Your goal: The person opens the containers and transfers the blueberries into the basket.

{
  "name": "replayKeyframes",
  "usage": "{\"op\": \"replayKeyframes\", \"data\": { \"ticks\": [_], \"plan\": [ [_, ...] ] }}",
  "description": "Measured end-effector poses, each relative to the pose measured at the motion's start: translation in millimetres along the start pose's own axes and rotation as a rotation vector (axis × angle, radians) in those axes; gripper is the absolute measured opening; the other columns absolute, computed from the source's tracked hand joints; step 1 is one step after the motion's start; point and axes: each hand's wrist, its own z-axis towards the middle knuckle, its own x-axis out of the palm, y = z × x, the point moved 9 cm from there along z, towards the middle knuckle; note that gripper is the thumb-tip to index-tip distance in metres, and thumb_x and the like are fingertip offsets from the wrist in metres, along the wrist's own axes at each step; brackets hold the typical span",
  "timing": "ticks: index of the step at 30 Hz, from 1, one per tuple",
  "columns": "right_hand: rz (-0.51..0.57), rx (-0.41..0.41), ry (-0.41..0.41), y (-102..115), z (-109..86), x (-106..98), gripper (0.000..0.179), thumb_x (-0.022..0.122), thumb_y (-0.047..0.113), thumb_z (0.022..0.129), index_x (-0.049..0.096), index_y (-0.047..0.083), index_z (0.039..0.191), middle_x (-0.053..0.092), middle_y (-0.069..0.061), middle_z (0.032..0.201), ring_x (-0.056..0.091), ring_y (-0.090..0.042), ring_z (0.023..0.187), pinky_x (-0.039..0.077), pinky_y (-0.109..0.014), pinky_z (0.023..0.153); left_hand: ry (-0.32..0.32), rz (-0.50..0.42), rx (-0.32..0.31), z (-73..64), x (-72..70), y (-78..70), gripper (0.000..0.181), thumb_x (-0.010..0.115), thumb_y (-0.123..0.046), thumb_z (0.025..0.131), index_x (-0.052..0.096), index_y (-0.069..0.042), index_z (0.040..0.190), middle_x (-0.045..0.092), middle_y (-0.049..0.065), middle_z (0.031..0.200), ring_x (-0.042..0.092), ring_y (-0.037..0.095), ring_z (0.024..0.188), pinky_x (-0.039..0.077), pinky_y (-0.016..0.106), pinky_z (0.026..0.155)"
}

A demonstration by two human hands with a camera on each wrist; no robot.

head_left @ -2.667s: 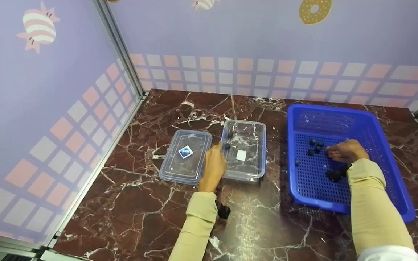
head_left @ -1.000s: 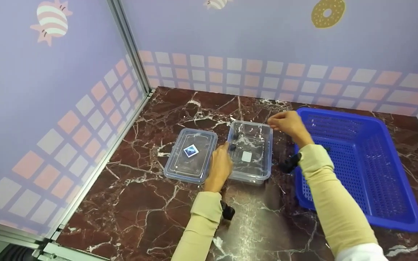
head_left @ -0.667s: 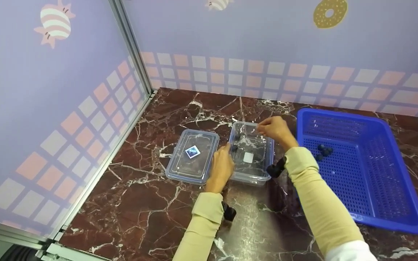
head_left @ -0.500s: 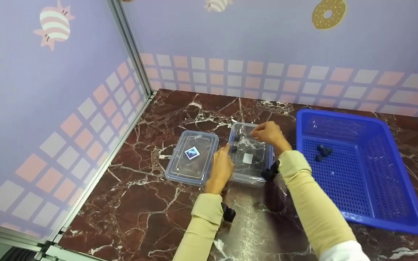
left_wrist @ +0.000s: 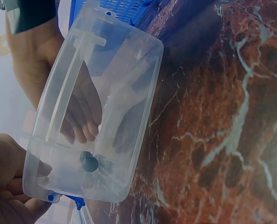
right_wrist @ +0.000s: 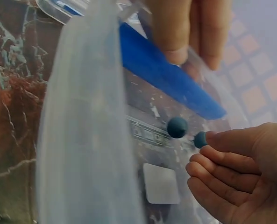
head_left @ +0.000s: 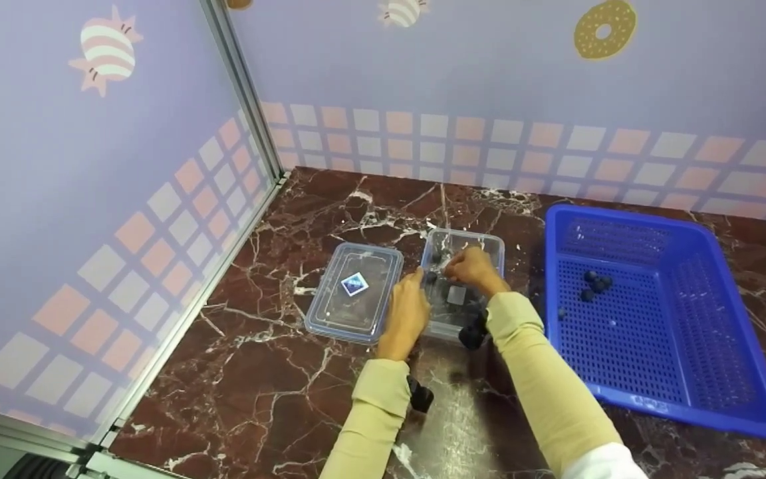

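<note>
My left hand pinches the left rim of a clear plastic container, its thumb on the near wall in the left wrist view. My right hand reaches down inside the container. In the right wrist view, the right hand pinches a blueberry between thumb and fingertips, low over the bottom. Close beside it lies another blueberry. A further dark berry shows in the container's far left part in the head view. A white square label is on the bottom.
A clear lid with a diamond sticker lies left of the container. To the right stands a blue perforated basket with several blueberries in its left half. Walls close off the table's back and left.
My right hand has come from the blue basket over to the container and down into it, bringing a blueberry. My left hand has kept its hold on the rim.
</note>
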Motion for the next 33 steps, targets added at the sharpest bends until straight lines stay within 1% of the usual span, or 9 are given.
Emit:
{"op": "replayKeyframes", "data": {
  "ticks": [4,8,11,14,18,22,27,31,33],
  "plan": [
    [0.017,0.006,0.008,-1.3,0.4,8.6,0.019,0.061,0.004,0.082,0.072,-0.009,0.091,0.066,-0.003,0.063,0.051,0.0,0.048,0.043,-0.011,0.048,-0.005,-0.005,0.01,-0.7,-0.4,-0.9,0.042,0.059,0.006,0.083,0.06,0.004,0.125,0.068,0.018,0.111,0.066,0.036,0.1,0.054,0.042,0.088],
    [-0.05,0.003,0.011,1.2,1.5,13.1,0.019,0.061,0.005,0.082,0.073,-0.006,0.09,0.06,0.005,0.057,0.05,-0.003,0.051,0.04,-0.012,0.05,0.0,-0.002,0.007,-0.5,-0.5,-0.7,0.042,0.059,0.006,0.083,0.06,0.003,0.125,0.067,0.018,0.113,0.066,0.035,0.102,0.054,0.041,0.088],
    [-0.087,0.003,0.012,3.9,2.1,14.2,0.019,0.062,0.007,0.081,0.074,-0.004,0.091,0.06,0.006,0.056,0.054,-0.009,0.057,0.041,-0.016,0.054,-0.001,0.003,0.01,-0.1,-0.9,-0.9,0.042,0.059,0.006,0.082,0.06,0.003,0.125,0.068,0.017,0.113,0.066,0.035,0.101,0.054,0.042,0.087],
    [-0.113,-0.005,-0.003,7.7,1.4,14.0,0.018,0.063,0.006,0.079,0.074,-0.004,0.09,0.065,-0.001,0.063,0.059,-0.017,0.066,0.047,-0.023,0.061,-0.005,0.005,0.013,0.5,-1.4,-1.1,0.043,0.059,0.006,0.082,0.06,0.003,0.125,0.068,0.018,0.111,0.066,0.035,0.099,0.054,0.042,0.086],
    [-0.136,-0.033,-0.031,12.4,0.3,13.6,0.017,0.065,0.005,0.075,0.073,-0.004,0.088,0.072,-0.014,0.08,0.061,-0.026,0.075,0.053,-0.034,0.069,-0.012,0.005,0.015,1.2,-1.9,-1.3,0.043,0.06,0.006,0.082,0.06,0.003,0.125,0.068,0.018,0.111,0.066,0.036,0.099,0.054,0.042,0.085],
    [-0.121,-0.036,-0.044,12.6,1.0,14.9,0.018,0.067,0.006,0.075,0.073,-0.005,0.088,0.072,-0.018,0.088,0.062,-0.029,0.079,0.053,-0.037,0.072,-0.019,0.003,0.015,1.3,-2.0,-1.0,0.043,0.06,0.006,0.082,0.06,0.003,0.125,0.067,0.018,0.112,0.066,0.036,0.1,0.054,0.042,0.087],
    [-0.108,-0.016,-0.063,9.4,1.9,15.9,0.018,0.069,0.01,0.077,0.072,-0.004,0.087,0.072,-0.018,0.086,0.063,-0.029,0.079,0.053,-0.036,0.072,-0.008,0.001,0.0,1.4,-0.3,1.0,0.044,0.06,0.006,0.082,0.06,0.003,0.126,0.067,0.018,0.113,0.066,0.035,0.101,0.053,0.041,0.088],
    [-0.109,-0.008,-0.088,7.6,2.3,15.5,0.012,0.07,0.01,0.076,0.069,-0.002,0.078,0.067,-0.011,0.074,0.058,-0.026,0.072,0.049,-0.032,0.063,0.001,-0.004,-0.005,0.7,0.7,0.8,0.044,0.06,0.006,0.082,0.059,0.003,0.126,0.067,0.017,0.113,0.066,0.035,0.102,0.053,0.041,0.089],
    [-0.11,-0.013,-0.098,8.4,2.2,15.7,0.011,0.07,0.009,0.075,0.068,-0.001,0.075,0.065,-0.009,0.071,0.056,-0.025,0.071,0.048,-0.032,0.062,-0.001,-0.008,-0.005,0.5,1.0,1.1,0.043,0.06,0.006,0.082,0.06,0.003,0.126,0.067,0.017,0.113,0.066,0.034,0.102,0.054,0.041,0.089]
  ]
}}
